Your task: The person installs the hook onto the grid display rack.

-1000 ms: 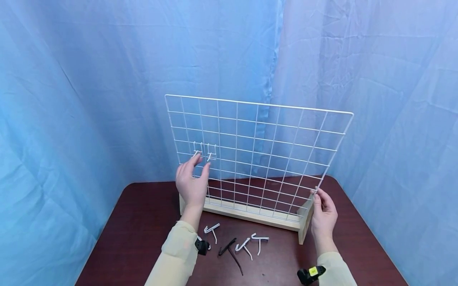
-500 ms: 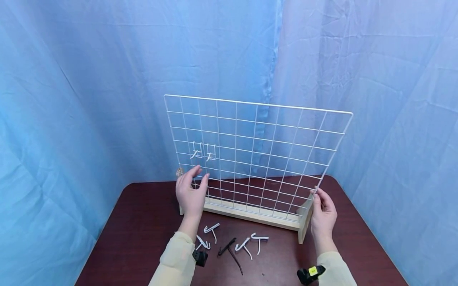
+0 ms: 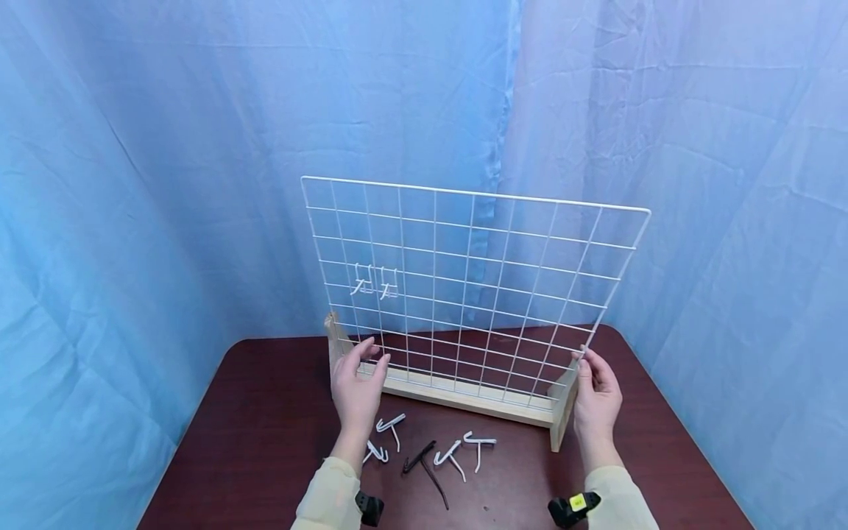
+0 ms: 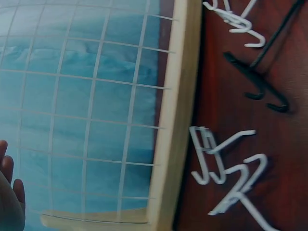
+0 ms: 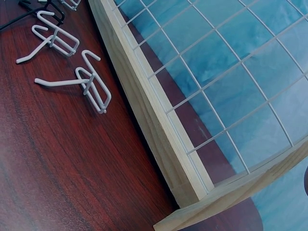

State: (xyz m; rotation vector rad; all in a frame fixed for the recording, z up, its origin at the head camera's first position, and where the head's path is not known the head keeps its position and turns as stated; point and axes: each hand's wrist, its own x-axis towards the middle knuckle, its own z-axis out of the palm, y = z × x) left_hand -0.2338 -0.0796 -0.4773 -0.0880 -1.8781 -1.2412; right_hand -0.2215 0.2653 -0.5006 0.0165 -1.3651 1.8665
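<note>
A white wire grid panel stands upright in a wooden stand. On its left part hang two white wire hooks, side by side on the same bar. My left hand holds nothing; its thumb and fingers are apart, low in front of the panel's lower left. With the right hand I grip the panel's right edge by the stand's upright, thumb in front. Before the stand lie several loose white hooks and one black hook.
The dark red-brown table carries everything. Its rounded far corners reach the blue curtains hanging behind and at both sides. The stand's right end piece juts toward me beside the right hand.
My left hand has come down from the hung hooks, leaving both hanging on the grid. The right hand keeps its grip on the edge. The panel has shifted very slightly left.
</note>
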